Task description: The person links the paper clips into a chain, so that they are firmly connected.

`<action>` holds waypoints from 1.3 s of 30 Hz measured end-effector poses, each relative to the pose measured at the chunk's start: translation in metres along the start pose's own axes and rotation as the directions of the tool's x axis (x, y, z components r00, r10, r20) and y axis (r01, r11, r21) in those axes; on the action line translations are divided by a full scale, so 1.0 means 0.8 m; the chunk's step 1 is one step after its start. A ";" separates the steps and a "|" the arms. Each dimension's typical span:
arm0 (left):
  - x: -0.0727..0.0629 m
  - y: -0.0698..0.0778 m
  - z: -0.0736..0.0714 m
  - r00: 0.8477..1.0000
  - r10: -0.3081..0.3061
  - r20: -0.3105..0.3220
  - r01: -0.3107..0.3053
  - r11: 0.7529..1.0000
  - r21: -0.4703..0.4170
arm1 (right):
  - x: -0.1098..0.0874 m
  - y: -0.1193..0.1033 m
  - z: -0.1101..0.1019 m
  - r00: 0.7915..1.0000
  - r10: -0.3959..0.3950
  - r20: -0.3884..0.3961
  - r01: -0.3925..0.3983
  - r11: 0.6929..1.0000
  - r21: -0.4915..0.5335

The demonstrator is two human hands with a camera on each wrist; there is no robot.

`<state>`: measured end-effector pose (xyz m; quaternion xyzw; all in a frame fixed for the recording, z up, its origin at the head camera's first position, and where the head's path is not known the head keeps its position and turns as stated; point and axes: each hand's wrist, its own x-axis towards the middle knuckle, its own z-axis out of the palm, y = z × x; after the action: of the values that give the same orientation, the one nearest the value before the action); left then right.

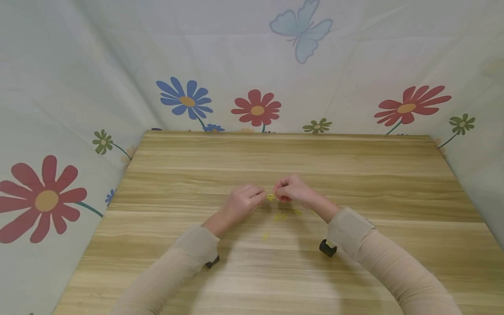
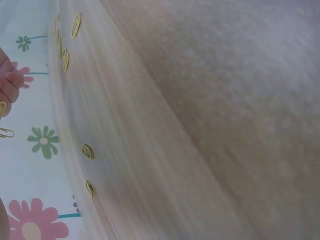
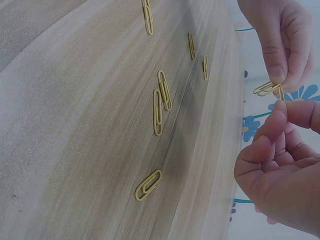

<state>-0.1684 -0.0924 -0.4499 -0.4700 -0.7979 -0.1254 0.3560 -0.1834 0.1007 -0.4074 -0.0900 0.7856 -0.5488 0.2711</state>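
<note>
Both hands are raised over the wooden table with yellow paper clips [image 1: 271, 197] between their fingertips. The left hand [image 1: 244, 201] pinches one or more paper clips [image 3: 265, 89] between thumb and fingers, seen at the top of the right wrist view. Just below it there, the right hand [image 3: 282, 172] pinches the end of a paper clip [image 3: 280, 94] between thumb and forefinger. These clips touch or overlap; whether they are linked I cannot tell. In the left wrist view the right hand [image 2: 10, 82] shows at the edge, with a paper clip [image 2: 6, 133] below it.
Several loose yellow paper clips lie on the wooden table [image 1: 177, 166], including a pair [image 1: 279, 217] and a nearer clip [image 1: 265, 236]. A flower-printed cloth [image 1: 220, 57] hangs behind the table and along its sides. Black wrist devices [image 1: 327, 248] sit beneath the sleeves.
</note>
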 end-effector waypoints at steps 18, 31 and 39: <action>-0.004 0.003 0.002 1.000 0.007 0.010 -0.007 1.000 0.013 | -0.001 0.001 0.003 0.998 -0.061 0.012 0.062 0.992 -0.111; -0.006 -0.001 0.006 1.000 -0.031 -0.004 0.031 1.000 0.003 | 0.002 0.007 0.006 0.965 -0.264 -0.004 0.240 0.882 -0.406; -0.003 -0.002 0.002 0.999 -0.042 -0.004 0.042 0.999 0.008 | 0.003 0.014 0.003 0.975 -0.221 -0.026 0.196 0.911 -0.363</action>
<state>-0.1700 -0.0942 -0.4521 -0.4515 -0.8073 -0.1306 0.3568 -0.1825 0.1022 -0.4186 -0.2028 0.8670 -0.4247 0.1636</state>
